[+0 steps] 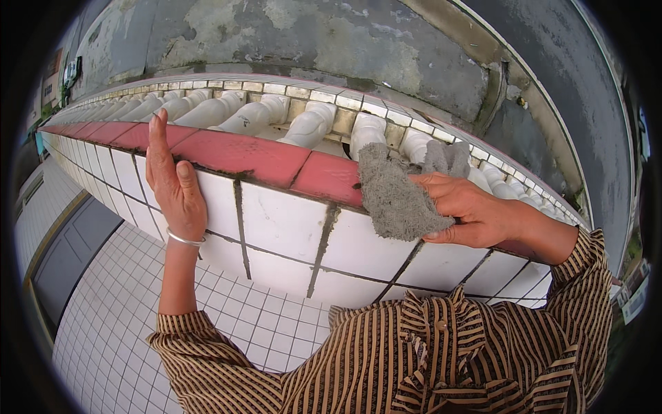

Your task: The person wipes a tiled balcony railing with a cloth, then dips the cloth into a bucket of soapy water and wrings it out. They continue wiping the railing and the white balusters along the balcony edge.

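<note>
My right hand (465, 212) grips a grey cloth (403, 196), which drapes over the red tiled top (253, 152) of a balustrade and hangs a little over its white tiled side (282, 217). Part of the cloth reaches past the far edge, above the white balusters. To the left, my left hand (176, 181) is raised with its palm turned towards the right, beside the near edge of the red tiles. It holds nothing, and a silver bangle (185, 239) circles its wrist.
White balusters (310, 124) stand in a row along the rail's far side, on a tiled ledge (326, 97). Beyond and below lies a stained concrete surface (310, 41). A white tiled floor (119, 310) spreads on the near side, by a grey door (77, 259).
</note>
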Motion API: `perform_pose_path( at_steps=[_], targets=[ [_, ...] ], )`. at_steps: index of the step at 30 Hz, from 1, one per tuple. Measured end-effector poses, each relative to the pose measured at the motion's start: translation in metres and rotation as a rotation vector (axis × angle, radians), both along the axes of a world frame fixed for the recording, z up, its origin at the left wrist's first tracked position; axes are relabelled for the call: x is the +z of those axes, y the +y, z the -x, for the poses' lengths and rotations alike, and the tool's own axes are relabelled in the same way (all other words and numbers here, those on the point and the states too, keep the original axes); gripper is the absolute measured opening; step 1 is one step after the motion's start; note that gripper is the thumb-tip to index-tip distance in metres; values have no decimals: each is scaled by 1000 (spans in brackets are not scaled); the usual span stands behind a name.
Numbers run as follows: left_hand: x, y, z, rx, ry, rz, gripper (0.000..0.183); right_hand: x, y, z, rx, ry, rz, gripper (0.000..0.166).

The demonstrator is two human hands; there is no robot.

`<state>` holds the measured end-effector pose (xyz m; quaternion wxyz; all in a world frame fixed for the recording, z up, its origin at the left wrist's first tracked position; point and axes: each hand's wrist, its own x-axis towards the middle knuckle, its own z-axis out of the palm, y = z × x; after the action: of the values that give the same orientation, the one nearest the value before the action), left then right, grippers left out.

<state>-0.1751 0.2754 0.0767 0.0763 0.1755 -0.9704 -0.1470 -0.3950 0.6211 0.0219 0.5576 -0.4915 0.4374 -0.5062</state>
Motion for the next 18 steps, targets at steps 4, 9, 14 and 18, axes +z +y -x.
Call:
perform_pose_path(
  at_steps=[4,9,14,18],
  targets=[
    [1,4,6,11,26,29,60,-8,-42,-14,-5,84,85,27],
    [-4,4,8,43,10,10,58,-23,-185,-61,-92,-59,38,45],
    [1,2,2,94,76,-18,64,-27,-227,-77,-81,9,32,46],
    [-2,7,2,107,47,-13,68,-23,-135,-44,-12,-113,39,37]
  ],
)
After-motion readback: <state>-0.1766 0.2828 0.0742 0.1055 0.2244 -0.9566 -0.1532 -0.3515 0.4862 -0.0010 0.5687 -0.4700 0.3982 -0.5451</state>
